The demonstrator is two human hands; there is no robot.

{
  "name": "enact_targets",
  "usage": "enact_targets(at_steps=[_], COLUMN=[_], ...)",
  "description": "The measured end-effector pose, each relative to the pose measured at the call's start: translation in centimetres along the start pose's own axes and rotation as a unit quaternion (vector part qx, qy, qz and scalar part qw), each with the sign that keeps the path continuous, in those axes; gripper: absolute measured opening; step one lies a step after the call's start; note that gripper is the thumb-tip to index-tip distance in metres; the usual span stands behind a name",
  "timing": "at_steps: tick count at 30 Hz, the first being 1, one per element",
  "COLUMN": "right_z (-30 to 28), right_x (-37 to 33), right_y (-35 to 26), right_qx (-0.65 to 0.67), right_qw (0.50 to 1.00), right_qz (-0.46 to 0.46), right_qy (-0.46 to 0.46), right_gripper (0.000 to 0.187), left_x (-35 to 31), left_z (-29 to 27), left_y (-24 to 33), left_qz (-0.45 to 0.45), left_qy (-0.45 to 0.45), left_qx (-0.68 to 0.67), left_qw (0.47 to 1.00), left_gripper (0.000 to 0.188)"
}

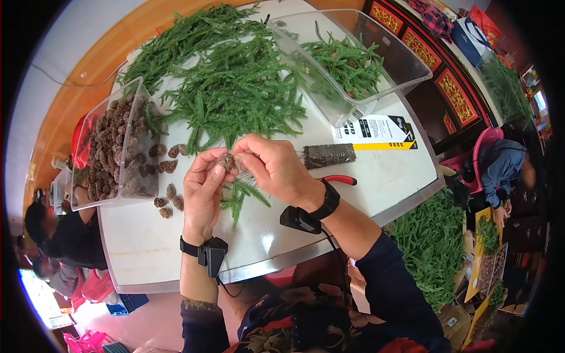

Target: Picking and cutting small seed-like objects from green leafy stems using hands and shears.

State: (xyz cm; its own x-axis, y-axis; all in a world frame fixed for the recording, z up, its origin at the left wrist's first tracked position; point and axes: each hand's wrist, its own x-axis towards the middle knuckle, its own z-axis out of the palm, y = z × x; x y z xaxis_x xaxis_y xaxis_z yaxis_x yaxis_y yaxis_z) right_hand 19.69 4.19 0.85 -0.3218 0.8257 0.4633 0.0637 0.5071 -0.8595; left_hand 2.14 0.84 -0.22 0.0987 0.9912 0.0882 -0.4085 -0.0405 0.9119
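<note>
A brown pine cone (226,161) is pinched between the thumb and fingers of my left hand (203,187). Against its right side, my right hand (269,166) is closed in a pinch; whatever lies between those fingertips is too small to make out. Below the hands a green artificial sprig (240,199) rests on the white table. To the right lie a dark wrapped bundle of thin wires (331,156) and a tool with a red handle (341,179). Several loose pine cones (167,166) are scattered left of my left hand.
A clear bin of pine cones (112,150) stands at the left table edge. Green sprigs (241,88) are heaped at the far side, beside a clear bin (406,88) holding more sprigs. A yellow-and-white package card (376,132) lies right. Other people sit at both sides.
</note>
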Motion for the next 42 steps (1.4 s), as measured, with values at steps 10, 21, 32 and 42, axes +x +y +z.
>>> enact_targets(at_steps=[10,21,32,42], right_z=[-0.2,-0.5,-1.5,-2.1], right_x=[-0.1,-0.3,-0.5,-0.3], right_y=[0.5,0.7,0.2,1.0], right_qx=[-0.032,-0.03,0.041,0.129], right_qw=[0.995,0.995,0.998,0.988], right_qz=[-0.08,-0.079,0.004,0.037], right_qy=[0.045,0.044,-0.037,-0.074], right_gripper=[0.007,0.006,0.003,0.004], left_x=[0.2,0.7,-0.1,0.2], left_z=[0.6,0.3,0.8,0.6], left_y=[-0.6,-1.3,-1.1,-1.2], left_qz=[-0.003,-0.006,0.019,0.036], left_qy=[-0.001,-0.026,-0.004,-0.095], left_qx=[-0.033,-0.15,-0.061,-0.036], left_qw=[0.999,0.988,0.998,0.994], left_gripper=[0.029,0.028,0.03,0.03])
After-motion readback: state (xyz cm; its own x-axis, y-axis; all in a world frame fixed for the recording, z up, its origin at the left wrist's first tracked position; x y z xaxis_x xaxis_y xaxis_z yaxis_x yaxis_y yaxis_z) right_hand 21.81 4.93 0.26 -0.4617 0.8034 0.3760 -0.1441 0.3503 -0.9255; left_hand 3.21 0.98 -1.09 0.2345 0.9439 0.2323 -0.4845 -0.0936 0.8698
